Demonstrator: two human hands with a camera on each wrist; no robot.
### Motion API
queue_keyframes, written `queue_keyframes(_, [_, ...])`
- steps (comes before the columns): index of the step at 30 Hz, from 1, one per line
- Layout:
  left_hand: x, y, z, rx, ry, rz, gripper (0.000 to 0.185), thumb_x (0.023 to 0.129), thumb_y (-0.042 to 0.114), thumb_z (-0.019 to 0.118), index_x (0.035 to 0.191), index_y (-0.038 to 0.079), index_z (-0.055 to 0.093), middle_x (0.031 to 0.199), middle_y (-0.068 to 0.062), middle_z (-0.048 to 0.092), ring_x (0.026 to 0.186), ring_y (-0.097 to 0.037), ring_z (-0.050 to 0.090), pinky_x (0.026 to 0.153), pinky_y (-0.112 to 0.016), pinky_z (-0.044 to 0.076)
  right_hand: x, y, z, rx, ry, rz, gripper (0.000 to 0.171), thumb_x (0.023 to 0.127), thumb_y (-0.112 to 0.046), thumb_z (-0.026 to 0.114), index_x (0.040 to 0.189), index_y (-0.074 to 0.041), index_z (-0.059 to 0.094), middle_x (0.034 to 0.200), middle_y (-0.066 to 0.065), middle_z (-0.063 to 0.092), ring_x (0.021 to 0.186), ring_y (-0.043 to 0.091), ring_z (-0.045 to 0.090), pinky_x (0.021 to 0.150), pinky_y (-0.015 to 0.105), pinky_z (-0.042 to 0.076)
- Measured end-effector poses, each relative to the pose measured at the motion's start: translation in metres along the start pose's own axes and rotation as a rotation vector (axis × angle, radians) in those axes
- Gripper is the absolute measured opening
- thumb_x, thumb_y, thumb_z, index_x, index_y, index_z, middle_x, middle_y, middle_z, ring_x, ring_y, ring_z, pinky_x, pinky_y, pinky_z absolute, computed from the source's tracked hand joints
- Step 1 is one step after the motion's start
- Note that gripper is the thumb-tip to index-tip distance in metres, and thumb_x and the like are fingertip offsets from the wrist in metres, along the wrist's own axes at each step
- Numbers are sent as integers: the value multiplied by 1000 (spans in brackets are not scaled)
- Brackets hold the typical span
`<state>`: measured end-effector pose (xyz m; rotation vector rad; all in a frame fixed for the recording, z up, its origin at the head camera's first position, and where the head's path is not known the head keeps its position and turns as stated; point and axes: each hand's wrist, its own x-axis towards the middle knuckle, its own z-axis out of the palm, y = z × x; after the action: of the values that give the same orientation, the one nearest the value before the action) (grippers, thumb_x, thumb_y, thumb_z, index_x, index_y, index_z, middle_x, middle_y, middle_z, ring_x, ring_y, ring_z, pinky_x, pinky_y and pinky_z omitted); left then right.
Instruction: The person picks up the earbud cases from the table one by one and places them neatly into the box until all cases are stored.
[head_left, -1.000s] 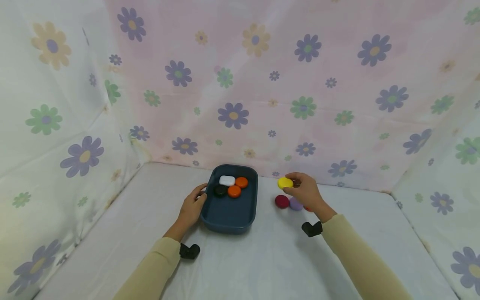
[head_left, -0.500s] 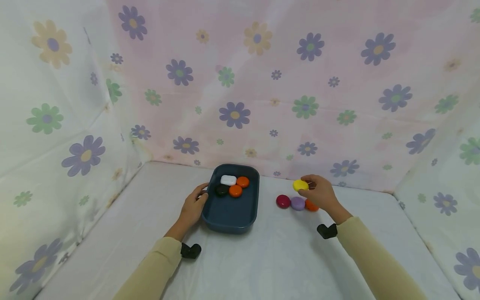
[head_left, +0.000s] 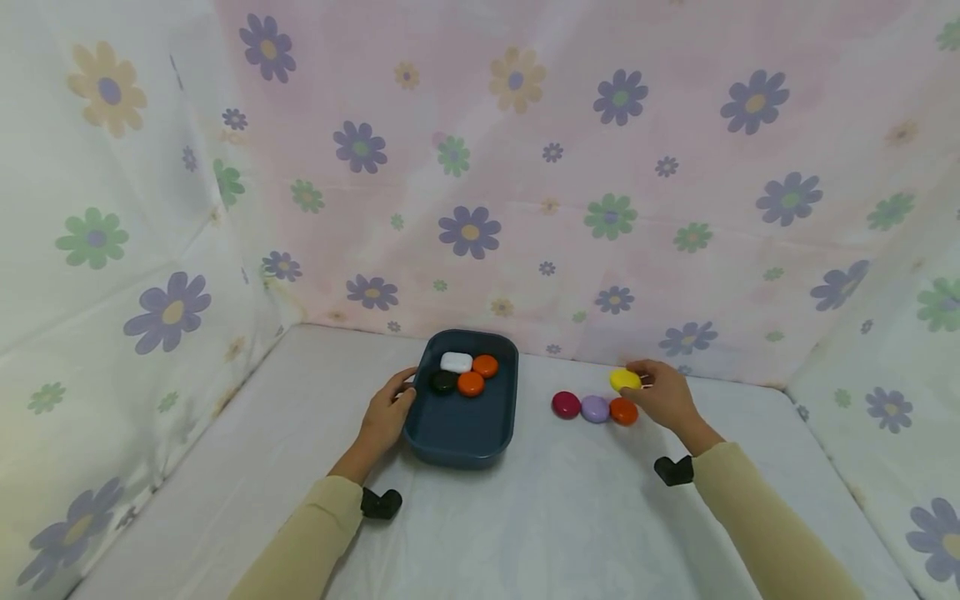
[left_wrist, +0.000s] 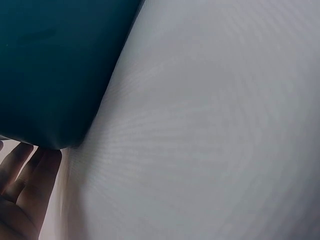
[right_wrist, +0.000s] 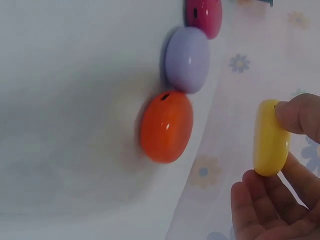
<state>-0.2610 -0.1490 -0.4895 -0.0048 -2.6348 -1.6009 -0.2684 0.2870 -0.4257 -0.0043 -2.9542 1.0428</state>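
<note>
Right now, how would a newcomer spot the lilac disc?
Find the dark blue tray on the white tabletop. Right of it in the head view, a crimson disc and an orange disc flank the lilac disc, the only purple one.

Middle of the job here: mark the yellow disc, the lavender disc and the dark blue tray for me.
Yellow disc (right_wrist: pixel 269 144): right wrist view, middle of its visible side.
Lavender disc (head_left: pixel 596 409): head view, middle of its top face.
Dark blue tray (head_left: pixel 459 427): head view, bare floor toward the near end.
</note>
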Motion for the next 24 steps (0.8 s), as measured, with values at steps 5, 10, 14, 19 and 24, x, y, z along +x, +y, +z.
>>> queue_keyframes(5, [-1, 0, 0, 1, -1, -3, 43, 100, 28, 43, 142, 28, 46, 132, -13, 58, 119, -32, 55, 100, -50, 40, -2, 13, -4, -30, 4, -5, 51, 88, -21, 67, 131, 3, 54, 128, 26, 56, 112, 40, 55, 89, 46, 52])
queue_keyframes(10, [0, 1, -2, -5, -8, 2, 43, 99, 28, 43, 142, 27, 46, 132, -14, 57, 118, -32, 55, 100, -50, 40, -2, 22, -7, -53, -4, 37, 52, 88, -22, 67, 132, 2, 53, 128, 26, 55, 114, 40, 53, 89, 47, 51])
queue_keyframes(14, [0, 3, -3, -5, -8, 5, 44, 99, 28, 42, 143, 26, 46, 133, -15, 57, 120, -33, 55, 101, -51, 40, -3, 28, -8, -68, 1, 56, 51, 88, -20, 67, 131, 3, 53, 127, 26, 55, 112, 40, 53, 89, 46, 51])
queue_keyframes(19, [-2, 3, -2, -6, -13, 7, 44, 99, 27, 42, 143, 25, 45, 132, -15, 57, 119, -33, 55, 100, -51, 40, -7, 34, -8, -77, -5, 85, 49, 87, -19, 68, 128, 5, 55, 123, 27, 56, 107, 38, 53, 87, 46, 51])
queue_keyframes(24, [-2, 4, -2, -9, -13, 6, 43, 99, 27, 42, 142, 25, 46, 131, -15, 58, 117, -32, 56, 99, -50, 41, -11, 43, -7, -98, -18, 88, 48, 87, -18, 67, 127, 6, 55, 120, 28, 57, 102, 37, 53, 87, 47, 49])
